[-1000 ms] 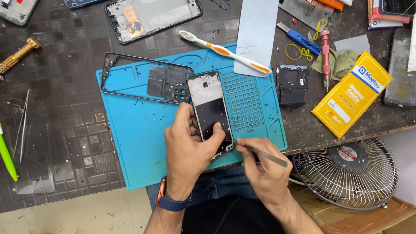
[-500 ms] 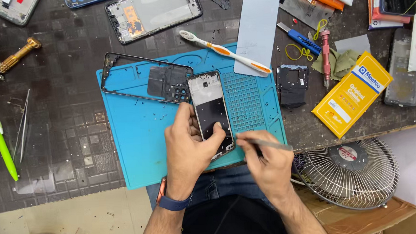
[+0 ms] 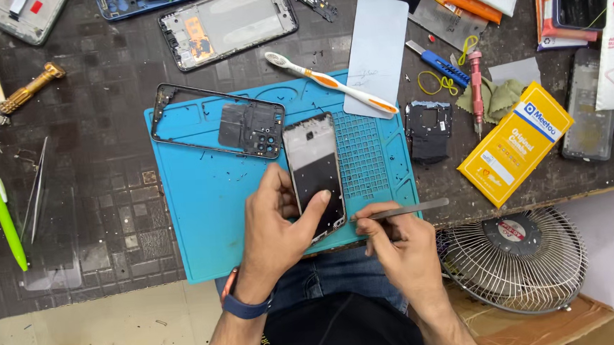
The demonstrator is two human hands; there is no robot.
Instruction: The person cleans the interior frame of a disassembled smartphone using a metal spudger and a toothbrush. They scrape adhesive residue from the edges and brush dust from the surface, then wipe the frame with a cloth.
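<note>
My left hand (image 3: 273,227) grips the lower end of an opened phone (image 3: 314,166) that lies on a blue work mat (image 3: 204,206), thumb across its bottom. My right hand (image 3: 398,241) holds a thin metal tool (image 3: 403,210), its tip touching the phone's lower right edge. A black phone frame with a camera cover (image 3: 220,122) rests on the mat's far left part.
An orange-white toothbrush (image 3: 330,84), a screen protector (image 3: 376,53), a black cover piece (image 3: 429,130), a yellow box (image 3: 515,144) and a screwdriver (image 3: 477,86) lie beyond and right. Tweezers (image 3: 36,183) and a green pen (image 3: 2,209) sit left. A small fan (image 3: 514,249) stands below the table edge.
My right hand has swung the metal tool up from pointing down-right to lying nearly level, with its tip now at the phone's lower right edge. My left hand has kept its grip.
</note>
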